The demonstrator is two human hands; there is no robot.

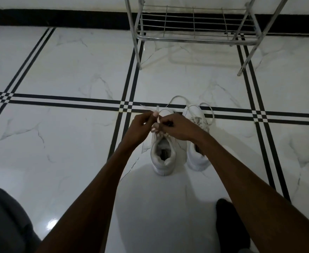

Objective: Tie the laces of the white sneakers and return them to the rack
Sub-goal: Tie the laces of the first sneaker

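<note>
Left sneaker (163, 154): on floor (58, 70), short of rack (194, 31); lace (157, 115) mid-knot. Left hand (141, 125) and right hand (179, 127): both pinched shut on lace above tongue. Right sneaker (198, 143): beside, laces (209, 110) loose on tile. Risks: loop slipping from pinch; knot slack under uneven pull; trailing laces snagging rack wires at return.

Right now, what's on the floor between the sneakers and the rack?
Nothing. In the head view, only bare tiled floor separates the two sneakers from the rack. One loose lace loops toward it but stays close to the shoes.
</note>
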